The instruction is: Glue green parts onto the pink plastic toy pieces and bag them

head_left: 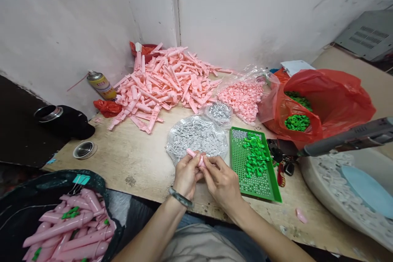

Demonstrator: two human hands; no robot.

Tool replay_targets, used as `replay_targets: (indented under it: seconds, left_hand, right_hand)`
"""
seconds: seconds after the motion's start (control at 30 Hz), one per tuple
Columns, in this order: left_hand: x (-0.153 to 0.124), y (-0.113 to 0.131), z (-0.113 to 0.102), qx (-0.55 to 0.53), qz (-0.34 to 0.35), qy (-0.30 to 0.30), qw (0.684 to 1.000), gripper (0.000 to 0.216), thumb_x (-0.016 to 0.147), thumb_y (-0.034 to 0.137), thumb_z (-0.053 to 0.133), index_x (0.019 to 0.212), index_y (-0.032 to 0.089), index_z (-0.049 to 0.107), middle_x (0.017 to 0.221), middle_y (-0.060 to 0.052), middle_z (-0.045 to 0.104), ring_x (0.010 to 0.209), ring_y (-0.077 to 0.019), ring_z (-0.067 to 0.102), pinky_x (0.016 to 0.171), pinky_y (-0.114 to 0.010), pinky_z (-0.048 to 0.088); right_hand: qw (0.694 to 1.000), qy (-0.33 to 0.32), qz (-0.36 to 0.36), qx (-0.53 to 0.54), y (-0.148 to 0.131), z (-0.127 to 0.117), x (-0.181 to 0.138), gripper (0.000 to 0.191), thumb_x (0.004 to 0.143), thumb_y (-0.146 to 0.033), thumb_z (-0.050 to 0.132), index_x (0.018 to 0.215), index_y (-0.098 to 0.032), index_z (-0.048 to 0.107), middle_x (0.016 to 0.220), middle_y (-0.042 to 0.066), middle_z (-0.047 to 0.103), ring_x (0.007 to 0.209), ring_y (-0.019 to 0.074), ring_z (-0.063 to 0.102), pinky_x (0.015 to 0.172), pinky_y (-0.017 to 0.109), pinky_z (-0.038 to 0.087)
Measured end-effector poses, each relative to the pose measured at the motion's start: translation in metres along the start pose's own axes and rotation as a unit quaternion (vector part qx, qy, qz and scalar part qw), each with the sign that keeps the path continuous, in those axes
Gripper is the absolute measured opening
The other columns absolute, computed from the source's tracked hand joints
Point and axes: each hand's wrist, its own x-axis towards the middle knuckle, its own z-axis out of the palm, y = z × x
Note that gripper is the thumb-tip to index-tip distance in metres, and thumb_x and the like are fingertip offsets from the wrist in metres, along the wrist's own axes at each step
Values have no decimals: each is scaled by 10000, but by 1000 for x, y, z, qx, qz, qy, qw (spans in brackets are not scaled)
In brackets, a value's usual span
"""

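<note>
A small pink plastic part is pinched between both hands, just in front of a round clear tray. My left hand, with a bangle on its wrist, is closed around the part's left end. The fingertips of my right hand close on its right end, and they hide much of it. Grey plastic pieces and thin metal pins lie in the round tray. To the right, a green perforated tray bears bright green plastic parts and tiny metal bits.
Behind lies a heap of pink plastic parts, beside a spray can. A red bag of green parts and a large basin stand right. An electric screwdriver-like grey tool juts over the basin. A dark-lined bin of pink pieces stands lower left.
</note>
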Motion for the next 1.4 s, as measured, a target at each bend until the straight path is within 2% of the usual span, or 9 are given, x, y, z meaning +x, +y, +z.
replay_targets:
  seconds: [0.23,0.4,0.53,0.67,0.77,0.87,1.03,1.3,1.4]
  left_hand:
    - [-1,3,1,-9,37,-3,999,201,787,170,724,964,115,646,1006,-137,728,719,-158,696,568,-221,552]
    - [-7,12,-2,73,169,-28,983,429,715,393,805,1034,152,648,1064,-122,719,920,-237,699,709,-298,587]
    - [-3,16,-8,88,211,-7,974,449,702,441,808,1016,157,657,1057,-109,718,920,-236,702,717,-292,589]
    - [1,24,-11,47,215,6,975,382,724,378,804,1017,179,659,1060,-85,715,936,-233,710,774,-318,598]
    - [3,31,-9,-28,144,10,989,154,859,260,670,981,178,622,1048,-94,712,992,-238,703,830,-385,604]
    - [4,35,-5,-78,47,14,996,85,958,228,501,976,165,556,1033,-142,703,994,-274,709,822,-481,608]
    - [1,35,-3,-79,17,-13,997,117,910,207,596,991,180,515,986,-109,687,941,-291,725,789,-490,618]
    - [5,27,3,-70,110,-12,991,345,778,137,724,949,232,440,904,-6,678,912,-252,733,841,-513,591]
    - [4,22,7,-60,144,-31,987,402,750,185,766,964,251,432,916,16,670,950,-263,725,859,-534,574]
  right_hand:
    - [987,-75,90,108,7,-28,14,281,927,-324,582,1163,-205,675,1102,107,667,986,235,630,832,362,525]
    - [865,-189,252,390,23,-35,26,341,864,-509,636,825,-172,598,622,-18,596,490,98,477,443,200,361]
    - [848,-159,241,445,19,-18,31,357,805,-504,703,767,-177,565,612,-33,585,525,86,490,485,189,375]
    - [855,-257,198,403,35,-11,61,319,847,-488,660,829,-172,624,636,-24,645,480,93,528,468,205,426]
    - [968,-103,152,170,80,-23,111,229,853,-385,676,797,-163,692,740,15,694,637,126,629,587,236,510]
    - [976,48,200,69,134,-39,161,205,935,-247,556,1002,-107,690,1094,125,664,969,179,626,831,314,504]
    - [967,95,233,31,182,-51,187,237,1015,-272,481,1083,-105,635,1152,69,613,1026,169,622,916,383,504]
    - [950,2,228,216,96,-36,101,271,883,-368,639,955,-122,728,878,82,742,744,160,688,718,311,580]
    - [863,-40,270,426,57,-30,55,308,802,-437,727,957,-171,725,927,63,739,815,184,698,784,358,601]
